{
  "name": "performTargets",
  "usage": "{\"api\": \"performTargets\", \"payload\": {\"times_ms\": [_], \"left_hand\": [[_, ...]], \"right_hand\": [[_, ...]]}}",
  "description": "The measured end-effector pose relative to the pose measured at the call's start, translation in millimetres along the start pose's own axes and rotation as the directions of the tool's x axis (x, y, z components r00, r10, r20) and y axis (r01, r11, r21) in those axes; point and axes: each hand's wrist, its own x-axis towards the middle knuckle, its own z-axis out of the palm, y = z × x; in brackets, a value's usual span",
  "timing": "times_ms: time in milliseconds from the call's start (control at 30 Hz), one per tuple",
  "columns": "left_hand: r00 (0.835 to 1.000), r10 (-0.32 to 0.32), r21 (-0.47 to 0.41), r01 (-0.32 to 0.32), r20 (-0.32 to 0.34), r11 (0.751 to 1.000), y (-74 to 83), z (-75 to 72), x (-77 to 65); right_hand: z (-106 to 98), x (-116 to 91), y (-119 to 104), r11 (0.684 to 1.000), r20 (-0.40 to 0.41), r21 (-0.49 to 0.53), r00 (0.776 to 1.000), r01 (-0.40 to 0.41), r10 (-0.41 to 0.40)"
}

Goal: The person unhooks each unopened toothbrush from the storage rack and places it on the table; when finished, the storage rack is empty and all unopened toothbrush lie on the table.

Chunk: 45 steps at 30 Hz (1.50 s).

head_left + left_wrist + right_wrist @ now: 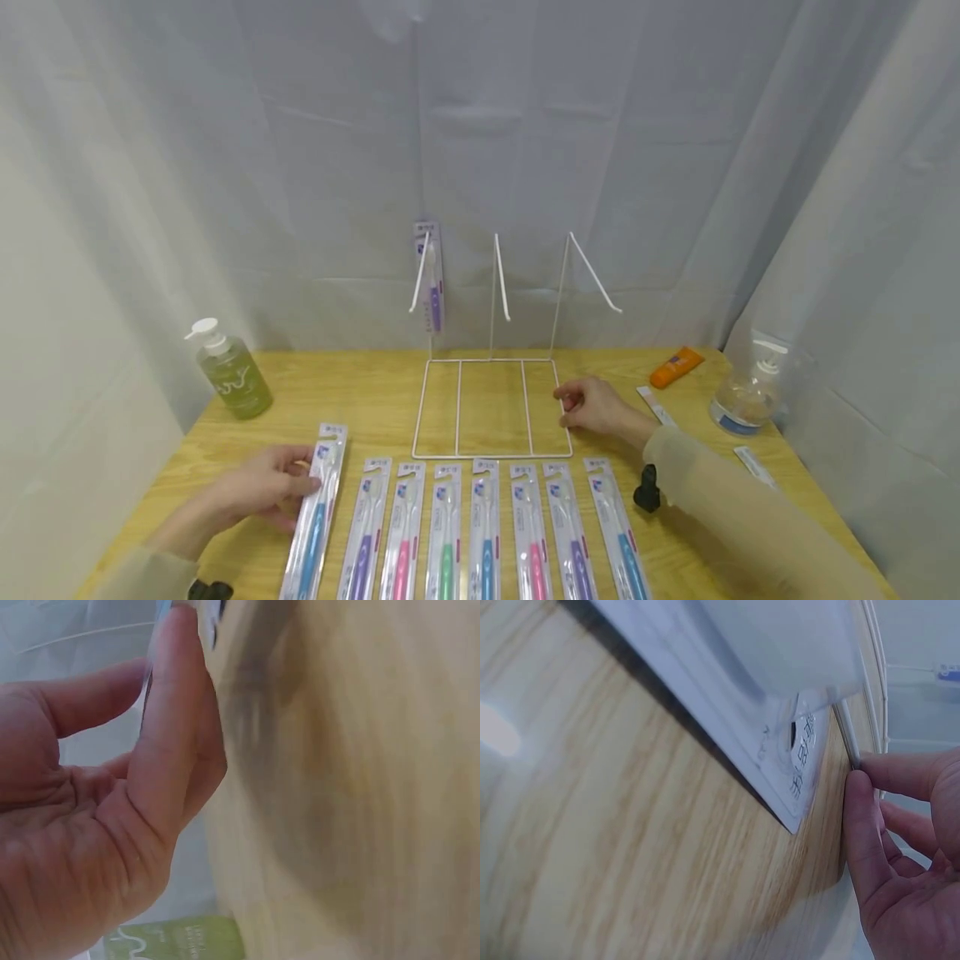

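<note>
My left hand (258, 486) pinches the upper part of a packaged blue toothbrush (312, 533), whose top is raised a little at the left end of the row. Thumb and fingers close on the pack's edge in the left wrist view. My right hand (596, 406) pinches the right base wire of a white wire display rack (491, 457), thumb and forefinger meeting on it in the right wrist view. From the rack's left hook hangs a packaged purple toothbrush (435, 304). Several more packaged toothbrushes (488, 558), purple, pink, green and blue, lie side by side before the rack.
A green pump bottle (238, 379) stands at the back left. To the right are an orange tube (677, 367), a clear pump bottle (742, 400) and two slim packs, one (656, 406) partly behind my right wrist. A grey curtain (337, 167) hangs behind.
</note>
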Motion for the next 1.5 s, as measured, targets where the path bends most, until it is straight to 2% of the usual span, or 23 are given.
{"api": "performTargets", "payload": {"times_ms": [133,333,400,467,600,667,700,767,800,900,1000,1167,1267,1367,1500], "left_hand": [[0.999,-0.026,-0.009,0.026,0.04,1.0,-7.0,6.7,0.7],[0.996,-0.083,0.052,0.082,0.015,0.995,-2.6,14.0,3.8],[0.996,-0.092,0.102,0.093,-0.018,0.99,2.0,17.0,4.9],[0.992,-0.097,0.171,0.11,-0.083,0.979,8.2,20.0,5.1],[0.965,-0.126,0.31,0.196,-0.231,0.93,23.8,19.0,5.0],[0.954,-0.106,0.35,0.204,-0.279,0.914,32.3,14.4,8.3],[0.955,-0.076,0.371,0.184,-0.288,0.91,36.1,11.3,11.9],[0.955,0.009,0.388,0.112,-0.298,0.915,45.2,5.1,22.7],[0.949,0.058,0.388,0.07,-0.309,0.919,50.8,3.0,29.9],[0.915,0.204,0.387,-0.058,-0.347,0.92,70.1,-2.1,57.4],[0.855,0.299,0.353,-0.148,-0.423,0.924,94.0,-2.3,89.6],[0.753,0.383,0.326,-0.234,-0.535,0.916,132.6,-2.7,137.6],[0.709,0.4,0.28,-0.287,-0.581,0.916,152.0,-3.2,161.6],[0.687,0.398,0.228,-0.329,-0.608,0.916,167.0,-1.3,180.4],[0.672,0.393,0.229,-0.323,-0.627,0.918,179.3,4.7,195.8]], "right_hand": [[-0.3,0.0,0.6,1.0,-0.004,0.002,1.0,0.0,0.0],[-2.6,-1.6,2.0,1.0,-0.006,0.005,1.0,0.002,-0.002],[-3.6,-2.1,2.4,1.0,-0.005,0.003,1.0,0.003,-0.003],[-3.8,-1.6,2.6,1.0,-0.007,0.002,1.0,0.0,0.0],[-3.8,-0.1,3.6,1.0,-0.01,-0.011,1.0,0.0,0.0],[-4.1,-0.1,3.6,1.0,-0.01,-0.011,1.0,-0.007,0.007],[-4.8,-0.7,3.6,1.0,-0.009,-0.013,1.0,-0.003,0.003],[-5.8,-1.8,3.7,1.0,-0.01,-0.008,1.0,-0.007,0.007],[-6.2,-2.3,3.8,1.0,-0.011,-0.003,1.0,-0.01,0.01],[-7.4,-3.1,5.0,1.0,-0.012,0.0,1.0,-0.009,0.009],[-7.3,-3.7,5.7,1.0,-0.009,0.009,1.0,-0.01,0.01],[-5.7,-3.4,3.1,1.0,0.001,0.009,1.0,-0.003,0.003],[-4.4,-1.9,0.2,1.0,0.002,0.009,1.0,-0.005,0.005],[-3.0,-0.9,-1.7,1.0,0.01,0.021,1.0,-0.014,0.014],[-1.2,-0.8,-2.6,0.999,0.016,0.027,0.999,-0.032,0.032]]}}
